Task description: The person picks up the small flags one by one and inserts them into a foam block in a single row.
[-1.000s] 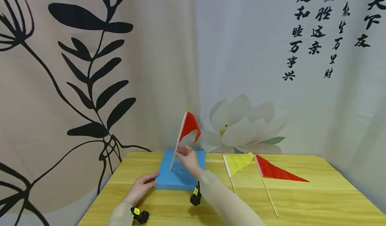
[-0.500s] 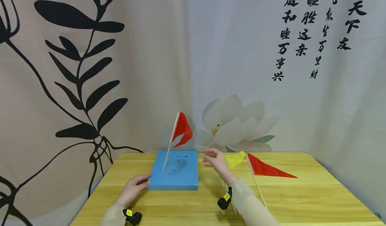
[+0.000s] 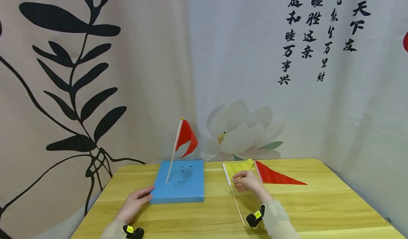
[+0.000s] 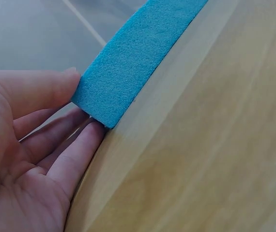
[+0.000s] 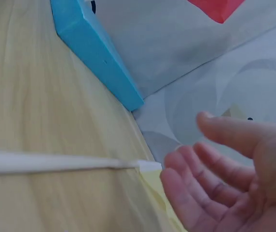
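Observation:
A blue foam block [image 3: 188, 191] with small holes in its top lies on the table. A red flag [image 3: 186, 136] on a thin stick stands slightly tilted in its left part. My left hand [image 3: 136, 203] touches the block's near left corner, its thumb and fingertips against the foam [image 4: 123, 67]. Over the yellow flag [image 3: 237, 166], which lies on the table, hovers my right hand [image 3: 250, 184]; its thumb and fingers are apart with nothing between them [image 5: 225, 179]. The flag's white sleeve [image 5: 150, 166] is just beyond those fingertips.
A second red flag [image 3: 277, 177], long and pointed, lies to the right of the yellow one, its stick partly hidden by the right hand and arm. Behind the wooden table [image 3: 331, 203] hangs a printed curtain [image 3: 153, 72].
My right hand has let go of the standing red flag and moved right to the yellow flag. The left hand stays at the block's corner. The head view has shifted slightly right.

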{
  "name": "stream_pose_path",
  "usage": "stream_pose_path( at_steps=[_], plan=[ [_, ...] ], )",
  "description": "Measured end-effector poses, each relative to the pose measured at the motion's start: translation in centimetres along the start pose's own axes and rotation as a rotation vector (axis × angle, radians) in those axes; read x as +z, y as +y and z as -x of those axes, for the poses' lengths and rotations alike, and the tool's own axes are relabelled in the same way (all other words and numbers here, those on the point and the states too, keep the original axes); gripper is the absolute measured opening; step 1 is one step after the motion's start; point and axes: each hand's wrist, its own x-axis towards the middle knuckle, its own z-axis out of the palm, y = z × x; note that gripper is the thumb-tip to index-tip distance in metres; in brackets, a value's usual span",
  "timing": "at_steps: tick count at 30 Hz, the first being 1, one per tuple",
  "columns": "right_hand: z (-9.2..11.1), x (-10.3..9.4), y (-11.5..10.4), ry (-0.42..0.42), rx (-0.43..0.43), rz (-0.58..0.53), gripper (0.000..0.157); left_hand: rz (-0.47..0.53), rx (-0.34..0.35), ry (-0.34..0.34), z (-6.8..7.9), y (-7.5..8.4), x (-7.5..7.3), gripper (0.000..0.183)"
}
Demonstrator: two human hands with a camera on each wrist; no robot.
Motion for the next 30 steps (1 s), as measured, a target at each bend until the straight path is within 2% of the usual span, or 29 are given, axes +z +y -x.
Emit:
stream_pose_path(
  at_steps=[4,9,14,18,23,30],
  plan=[
    [0.3,0.1,0.6,-0.014,0.034,0.031,0.022,0.006,-0.003,0.000,0.3,0.0,-0.1,0.049],
    [0.3,0.3,1.0,-0.035,0.011,0.093,0.017,0.008,-0.016,0.004,0.2,-0.2,-0.3,0.050],
    [0.5,0.5,1.4,-0.002,0.023,0.159,0.015,0.013,-0.019,-0.007,0.0,-0.2,-0.2,0.050],
    [0.6,0.9,1.5,0.036,0.021,0.266,0.019,0.016,-0.023,-0.010,-0.1,-0.1,-0.2,0.050],
    [0.6,1.5,1.7,0.058,-0.026,0.397,0.033,0.014,-0.024,-0.011,-0.1,-0.1,-0.1,0.051],
    [0.8,2.3,1.7,0.084,-0.058,0.463,0.038,0.011,-0.030,-0.020,-0.1,0.0,-0.3,0.053]
  ],
)
